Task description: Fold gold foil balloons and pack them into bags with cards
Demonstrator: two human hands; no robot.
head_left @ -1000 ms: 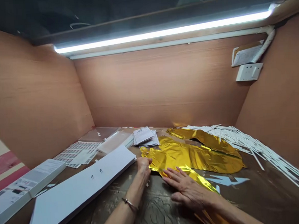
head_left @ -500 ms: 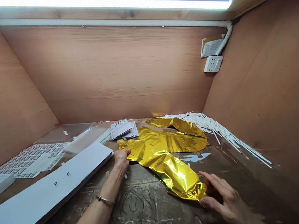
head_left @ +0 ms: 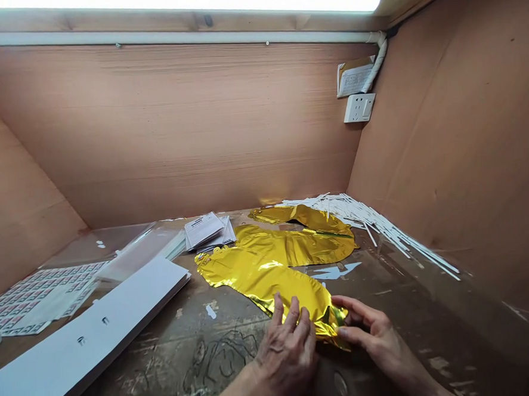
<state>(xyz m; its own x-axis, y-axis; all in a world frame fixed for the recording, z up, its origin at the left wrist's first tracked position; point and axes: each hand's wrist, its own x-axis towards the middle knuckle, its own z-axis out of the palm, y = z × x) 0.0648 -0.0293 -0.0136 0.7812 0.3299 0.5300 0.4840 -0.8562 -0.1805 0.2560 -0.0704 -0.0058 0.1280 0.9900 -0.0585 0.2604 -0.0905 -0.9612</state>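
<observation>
Left hand point(head_left: 286, 364): open, palm down, fingers point(head_left: 294, 321) spread on the near end of the gold foil balloon point(head_left: 260, 282). Right hand point(head_left: 373, 329): curled, thumb and fingers pinching the tip of that same end, a crumpled fold of foil between them. Balloon position: flat on the scarred brown tabletop point(head_left: 229, 358), long axis running away from the hands, far end close to a second stretch of gold foil point(head_left: 303, 247); whether both stretches belong to one balloon, impossible to tell from this view. Expected handling: very light, soft and limp, with a slick surface likely to slide on the tabletop and to crease or tear under sharp pressure. Recommended hold: flat palm contact along the body, pinching only at the end or seam. Left of the balloon: long white boards point(head_left: 88, 322), a sheet of small labels point(head_left: 41, 295) and clear plastic sleeves point(head_left: 137, 244). Beyond it: a small stack of printed leaflets point(head_left: 206, 231). To the right: a heap of thin white sticks point(head_left: 364, 222).
</observation>
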